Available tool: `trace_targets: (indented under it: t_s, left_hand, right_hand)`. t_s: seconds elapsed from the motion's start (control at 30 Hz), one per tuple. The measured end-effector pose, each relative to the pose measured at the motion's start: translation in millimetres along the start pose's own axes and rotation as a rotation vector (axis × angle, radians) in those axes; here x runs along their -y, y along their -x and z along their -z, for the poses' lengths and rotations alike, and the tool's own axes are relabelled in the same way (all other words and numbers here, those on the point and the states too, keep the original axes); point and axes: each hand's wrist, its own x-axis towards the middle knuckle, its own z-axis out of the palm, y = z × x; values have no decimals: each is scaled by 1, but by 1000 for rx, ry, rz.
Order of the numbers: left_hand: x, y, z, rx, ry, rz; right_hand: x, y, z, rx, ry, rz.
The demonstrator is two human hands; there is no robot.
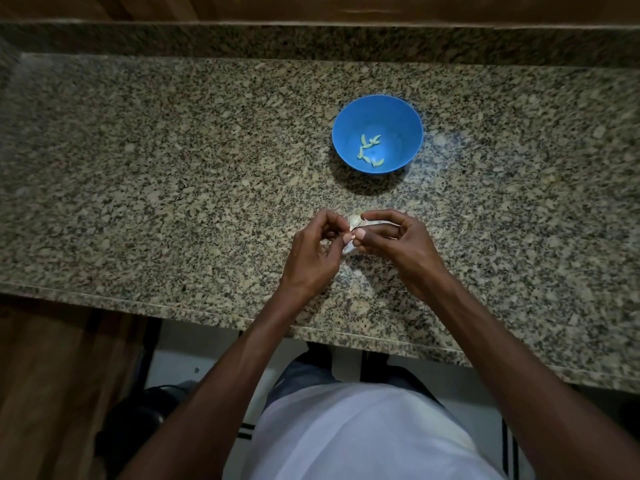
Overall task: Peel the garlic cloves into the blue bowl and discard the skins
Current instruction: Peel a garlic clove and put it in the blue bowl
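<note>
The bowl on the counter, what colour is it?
Blue; the bowl shows clearly in the head view.

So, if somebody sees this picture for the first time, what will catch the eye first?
Most likely the blue bowl, bright against the speckled granite counter, with a few pale peeled cloves at its bottom. Next come the two hands just in front of it: the left hand and the right hand meet over the counter, both pinching a garlic clove between the fingertips.

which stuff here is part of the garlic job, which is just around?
Job: blue bowl; peeled cloves in it; garlic clove pinched between left hand and right hand; garlic pieces beyond the fingers.

Around: granite counter; wooden cabinet.
</note>
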Motion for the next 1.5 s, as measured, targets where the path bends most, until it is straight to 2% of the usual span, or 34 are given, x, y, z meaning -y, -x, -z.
trace_targets:
  t_s: [0.2,0.37,0.6,0.77,1.03,1.33,1.5]
  left_hand:
    - [-1,0,3,35,-3,2]
    - [0,-2,0,18,22,37]
    - [-2,-3,-1,0,236,147]
    - [6,-1,3,-22,268,202]
    - [4,2,1,-49,179,145]
    - [-1,2,-5,-104,94,93]
    - [1,0,-6,-144,24,96]
  right_hand:
    - [9,-8,6,121,84,-45]
    - [11,-13,1,65,32,-78]
    - [6,-9,-6,47,-156,-131]
    - [3,-10,-4,-22,-232,-149]
    - [3,-4,0,9,-245,-150]
    - [-1,0,-1,-73,-68,5]
    - [-2,1,-6,-51,-9,35]
